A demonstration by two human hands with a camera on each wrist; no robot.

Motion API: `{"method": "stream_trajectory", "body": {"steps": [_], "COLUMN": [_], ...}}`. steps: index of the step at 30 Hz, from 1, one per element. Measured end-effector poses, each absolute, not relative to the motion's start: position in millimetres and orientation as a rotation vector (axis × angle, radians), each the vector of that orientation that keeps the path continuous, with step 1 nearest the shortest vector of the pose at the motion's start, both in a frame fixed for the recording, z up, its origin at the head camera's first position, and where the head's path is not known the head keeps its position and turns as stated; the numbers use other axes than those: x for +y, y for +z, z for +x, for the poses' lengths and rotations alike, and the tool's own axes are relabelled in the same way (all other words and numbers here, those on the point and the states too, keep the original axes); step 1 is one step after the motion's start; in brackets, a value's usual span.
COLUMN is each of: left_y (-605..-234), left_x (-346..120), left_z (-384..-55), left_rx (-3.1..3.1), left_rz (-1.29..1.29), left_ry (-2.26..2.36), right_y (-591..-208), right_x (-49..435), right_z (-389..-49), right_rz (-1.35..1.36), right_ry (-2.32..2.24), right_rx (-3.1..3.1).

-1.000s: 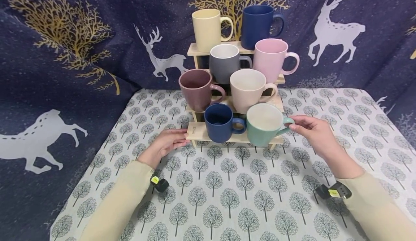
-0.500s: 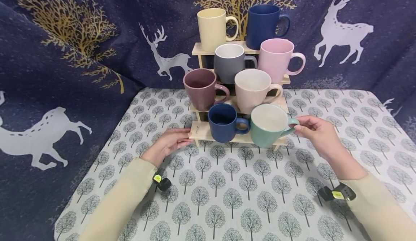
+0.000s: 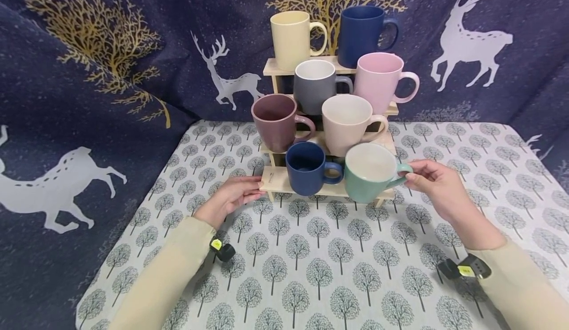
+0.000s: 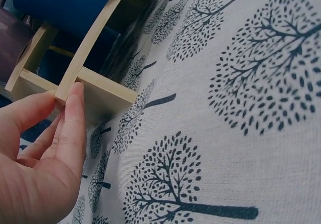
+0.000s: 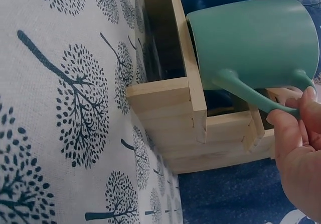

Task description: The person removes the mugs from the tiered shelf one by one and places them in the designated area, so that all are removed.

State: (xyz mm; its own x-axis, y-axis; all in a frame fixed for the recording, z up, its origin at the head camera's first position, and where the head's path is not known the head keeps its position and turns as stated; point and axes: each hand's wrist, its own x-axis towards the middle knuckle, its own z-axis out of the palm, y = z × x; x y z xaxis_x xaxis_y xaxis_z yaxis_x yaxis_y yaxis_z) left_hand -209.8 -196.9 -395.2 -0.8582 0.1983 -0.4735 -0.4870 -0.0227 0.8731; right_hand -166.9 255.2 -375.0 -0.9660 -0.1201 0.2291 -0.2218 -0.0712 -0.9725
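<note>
My right hand [image 3: 437, 186] pinches the handle of a mint-green mug [image 3: 371, 174] at the right end of the lowest step of a wooden tiered rack [image 3: 276, 181]. In the right wrist view the mug [image 5: 256, 43] is upright at the step's edge, thumb and fingertips on its handle [image 5: 251, 96]. At the rack's left end, my left hand [image 3: 233, 194] grips the end of that same step; the left wrist view shows thumb and fingers pinching the board [image 4: 83, 53]. A small navy mug [image 3: 306, 172] stands left of the green one, its handle pointing at it.
Higher steps carry a plum mug [image 3: 274, 125], a pale pink mug [image 3: 344, 127], a grey mug [image 3: 313, 90], a pink mug [image 3: 378, 83], a cream mug [image 3: 290, 43] and a tall navy mug [image 3: 360, 38]. Tree-print cloth [image 3: 320, 270] covers the table; a deer-print curtain [image 3: 146, 4] hangs behind.
The head view has panned a little left, so everything sits further right. Most recently the green mug has shifted slightly right and toward me with my right hand. My left hand keeps its grip.
</note>
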Motion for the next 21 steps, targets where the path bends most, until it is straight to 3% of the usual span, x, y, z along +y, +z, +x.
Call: {"method": "stream_trajectory", "body": {"steps": [21], "left_y": [-397.3], "left_x": [-196.8], "left_z": [-209.6], "left_rx": [1.759], "left_rz": [-0.311], "left_ry": [1.945], "right_y": [-356.0], "right_x": [310.3], "right_z": [-142.9], "right_rz": [0.471], "right_ry": [2.416], "right_rx": [-1.750]}}
